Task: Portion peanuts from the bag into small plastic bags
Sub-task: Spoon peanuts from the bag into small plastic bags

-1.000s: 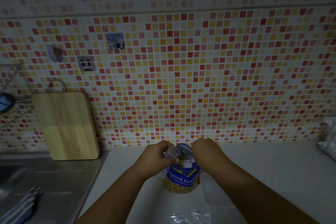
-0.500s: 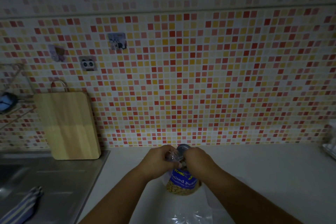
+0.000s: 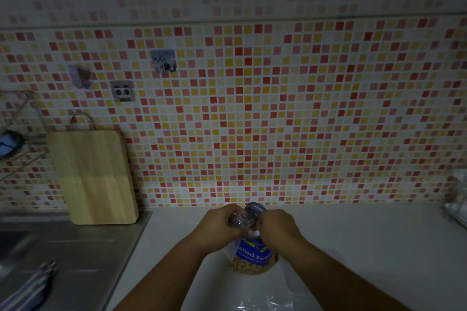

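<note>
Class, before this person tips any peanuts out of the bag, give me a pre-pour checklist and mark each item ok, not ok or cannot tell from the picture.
1. Peanut bag upright on the counter: ok, it stands with peanuts settled at the bottom.
2. Both hands on the bag's top: ok, left hand and right hand grip it from either side.
3. Bag mouth open: cannot tell, the hands cover it.
4. Small plastic bag ready: ok, clear plastic lies on the counter near the person, but whether it is open is unclear.
5. Lighting adequate: not ok, the scene is dim.
6. Cutting board out of the way: ok, it leans on the wall beside the sink.
</note>
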The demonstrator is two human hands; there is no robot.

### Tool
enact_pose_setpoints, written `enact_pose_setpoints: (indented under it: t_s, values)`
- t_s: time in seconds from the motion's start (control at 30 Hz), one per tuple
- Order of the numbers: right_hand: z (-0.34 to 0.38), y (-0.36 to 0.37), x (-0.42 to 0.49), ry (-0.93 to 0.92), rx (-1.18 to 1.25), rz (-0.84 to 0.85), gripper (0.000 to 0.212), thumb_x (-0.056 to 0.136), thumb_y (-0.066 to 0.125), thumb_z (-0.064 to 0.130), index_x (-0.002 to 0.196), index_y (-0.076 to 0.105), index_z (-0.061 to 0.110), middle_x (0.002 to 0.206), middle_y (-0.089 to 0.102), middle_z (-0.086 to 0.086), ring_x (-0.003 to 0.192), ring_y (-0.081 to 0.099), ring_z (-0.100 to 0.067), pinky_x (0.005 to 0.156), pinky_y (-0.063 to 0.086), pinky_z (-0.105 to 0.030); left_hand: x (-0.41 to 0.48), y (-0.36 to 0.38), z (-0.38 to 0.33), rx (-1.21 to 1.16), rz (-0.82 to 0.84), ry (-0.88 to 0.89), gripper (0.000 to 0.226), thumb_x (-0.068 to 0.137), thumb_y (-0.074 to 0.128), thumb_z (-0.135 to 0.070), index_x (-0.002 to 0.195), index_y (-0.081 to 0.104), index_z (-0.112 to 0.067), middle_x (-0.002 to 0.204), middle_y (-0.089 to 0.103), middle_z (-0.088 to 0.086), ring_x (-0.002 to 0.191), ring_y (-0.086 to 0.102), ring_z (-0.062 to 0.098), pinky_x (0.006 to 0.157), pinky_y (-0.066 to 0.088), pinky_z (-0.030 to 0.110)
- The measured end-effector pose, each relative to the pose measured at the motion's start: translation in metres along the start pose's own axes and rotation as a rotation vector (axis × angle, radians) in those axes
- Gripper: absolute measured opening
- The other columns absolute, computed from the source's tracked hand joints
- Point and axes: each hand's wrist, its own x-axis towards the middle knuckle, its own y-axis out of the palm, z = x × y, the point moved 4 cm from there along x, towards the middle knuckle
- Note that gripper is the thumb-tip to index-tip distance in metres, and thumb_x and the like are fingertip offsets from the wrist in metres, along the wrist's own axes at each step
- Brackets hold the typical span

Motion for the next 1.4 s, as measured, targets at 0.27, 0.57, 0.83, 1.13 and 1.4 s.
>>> enact_pose_setpoints:
  t_s: [0.27, 0.57, 0.83, 1.13, 1.4]
  values:
    - [-0.007, -0.006, 0.007, 0.133, 0.101, 0.033, 0.038, 0.083, 0.067, 0.030, 0.113, 0.063, 0.007, 0.099, 0.064, -0.006, 0.095, 0.061, -0.019, 0.072, 0.044, -0.026, 0.000, -0.001, 0.001, -0.031, -0.008, -0.011, 0.034, 0.069, 0.079, -0.022, 0.100, 0.066, -0.021, 0.101, 0.070, 0.000, 0.096, 0.065, 0.013, 0.087, 0.056, 0.033]
    - [-0.033, -0.025, 0.015, 0.032, -0.158, 0.244, 0.035, 0.093, 0.048, 0.019, 0.126, 0.058, 0.009, 0.107, 0.063, -0.009, 0.105, 0.059, -0.022, 0.087, 0.046, -0.029, 0.002, -0.020, 0.004, -0.151, -0.175, -0.030, 0.019, 0.080, 0.070, -0.031, 0.098, 0.067, -0.026, 0.102, 0.070, -0.002, 0.098, 0.064, 0.017, 0.087, 0.054, 0.036]
    - [-0.050, -0.038, 0.019, 0.107, -0.300, 0.379, 0.040, 0.096, 0.045, 0.018, 0.135, 0.050, 0.013, 0.141, 0.048, -0.011, 0.123, 0.051, -0.024, 0.102, 0.039, -0.030, 0.005, -0.033, 0.002, 0.087, -0.201, -0.019, 0.046, 0.073, 0.078, -0.028, 0.115, 0.060, -0.023, 0.097, 0.060, -0.010, 0.084, 0.056, 0.006, 0.062, 0.042, 0.010]
    - [-0.062, -0.066, 0.020, 0.090, -0.394, 0.336, 0.045, 0.097, 0.042, 0.015, 0.142, 0.038, 0.015, 0.141, 0.045, -0.011, 0.124, 0.048, -0.023, 0.105, 0.038, -0.033, 0.014, -0.016, -0.012, 0.429, -0.102, 0.061, 0.059, 0.069, 0.078, -0.033, 0.122, 0.055, -0.027, 0.115, 0.062, -0.007, 0.097, 0.055, 0.010, 0.078, 0.048, 0.025]
    - [-0.064, -0.078, 0.018, 0.026, -0.481, 0.325, 0.045, 0.097, 0.041, 0.013, 0.142, 0.038, 0.014, 0.146, 0.040, -0.011, 0.132, 0.042, -0.026, 0.108, 0.035, -0.032, 0.020, -0.005, -0.024, 0.566, -0.068, 0.038, 0.066, 0.070, 0.077, -0.036, 0.130, 0.049, -0.029, 0.127, 0.058, -0.002, 0.112, 0.054, 0.019, 0.085, 0.050, 0.031]
